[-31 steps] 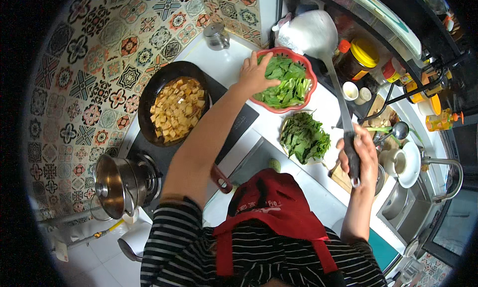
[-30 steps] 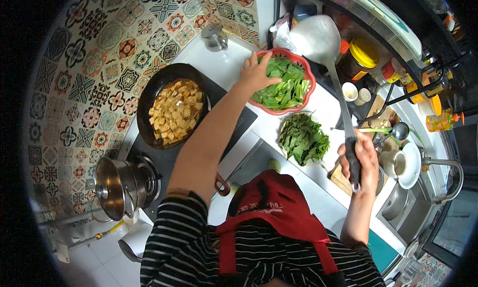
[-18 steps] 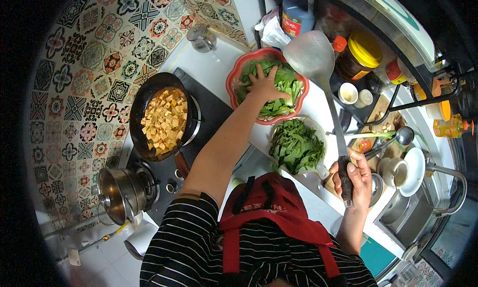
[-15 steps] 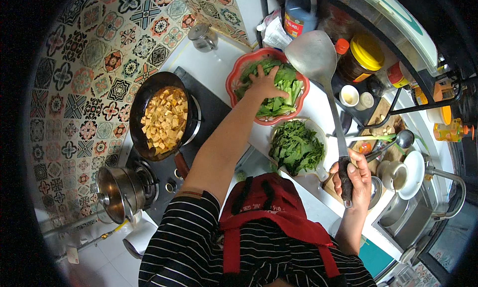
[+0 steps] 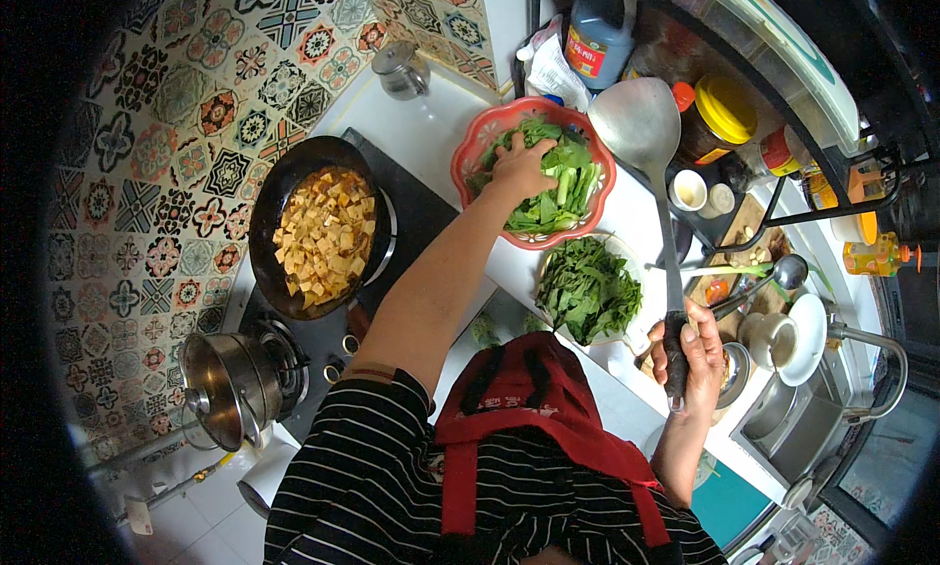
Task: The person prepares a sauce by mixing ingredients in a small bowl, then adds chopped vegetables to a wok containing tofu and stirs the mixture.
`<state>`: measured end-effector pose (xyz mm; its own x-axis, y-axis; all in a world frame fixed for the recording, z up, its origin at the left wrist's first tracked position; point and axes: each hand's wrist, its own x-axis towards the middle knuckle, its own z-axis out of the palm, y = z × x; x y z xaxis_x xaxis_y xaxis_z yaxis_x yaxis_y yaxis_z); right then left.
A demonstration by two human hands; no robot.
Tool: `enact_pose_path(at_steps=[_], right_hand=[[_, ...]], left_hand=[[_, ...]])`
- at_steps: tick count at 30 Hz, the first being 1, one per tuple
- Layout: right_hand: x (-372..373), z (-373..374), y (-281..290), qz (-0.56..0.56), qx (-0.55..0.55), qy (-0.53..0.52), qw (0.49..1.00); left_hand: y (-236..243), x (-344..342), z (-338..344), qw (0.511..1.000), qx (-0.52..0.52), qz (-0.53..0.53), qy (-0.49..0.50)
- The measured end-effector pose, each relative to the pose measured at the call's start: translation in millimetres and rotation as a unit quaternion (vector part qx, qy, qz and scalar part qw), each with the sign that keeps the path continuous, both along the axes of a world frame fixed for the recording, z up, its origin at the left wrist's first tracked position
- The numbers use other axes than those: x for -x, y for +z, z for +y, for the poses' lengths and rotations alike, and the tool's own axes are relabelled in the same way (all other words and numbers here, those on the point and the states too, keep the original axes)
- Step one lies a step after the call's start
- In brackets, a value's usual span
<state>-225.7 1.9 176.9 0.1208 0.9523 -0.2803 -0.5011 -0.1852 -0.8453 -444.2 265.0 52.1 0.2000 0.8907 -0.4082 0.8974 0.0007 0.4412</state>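
My left hand point(image 5: 522, 173) reaches into a red scalloped bowl point(image 5: 465, 149), its fingers curled into the green leafy vegetables point(image 5: 573, 191). My right hand point(image 5: 693, 354) is wrapped round the dark handle of a large metal spatula point(image 5: 632, 119), whose broad blade is raised beside the bowl's right side. Below the bowl sits a pale dish of chopped darker greens point(image 5: 587, 286). Left of my left forearm, a black wok point(image 5: 272, 257) on the stove holds cubed tofu point(image 5: 323, 242) in reddish sauce.
A steel pot point(image 5: 211, 379) is on the left burner. A small kettle point(image 5: 399, 70) stands behind. Jars, a blue jug point(image 5: 597, 46) and a black rack crowd the back right. Right are a cutting board, cups, a ladle point(image 5: 788, 271), a white plate point(image 5: 805, 340) and sink point(image 5: 783, 433).
My left hand has moved deeper into the bowl and its fingers have curled into the greens. The spatula blade appears lower. The whole view has also shifted slightly.
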Motion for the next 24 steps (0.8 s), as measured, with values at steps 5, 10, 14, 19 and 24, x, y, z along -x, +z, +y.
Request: enact_pose_path(at_steps=[5,10,14,19,24], right_hand=[[8,0,-3,-0.006,0.004,-0.001,1.0],[13,0,-10,0.002,0.008,-0.013,1.0],[8,-2,-8,-0.015,0.013,-0.015,1.0],[6,-2,-10,-0.003,0.012,-0.029,1.0],[5,-1,-12,0.001,0.015,-0.021,1.0]], left_hand=[[-16,-14,-5,0.998,-0.024,0.053,0.024],[-6,-24,-9,0.997,-0.05,0.063,0.017],[-9,-13,-8,0.995,-0.096,0.022,0.007],[-1,-24,-16,0.993,-0.072,0.092,0.02],[-7,-21,-9,0.996,-0.082,0.02,0.02]])
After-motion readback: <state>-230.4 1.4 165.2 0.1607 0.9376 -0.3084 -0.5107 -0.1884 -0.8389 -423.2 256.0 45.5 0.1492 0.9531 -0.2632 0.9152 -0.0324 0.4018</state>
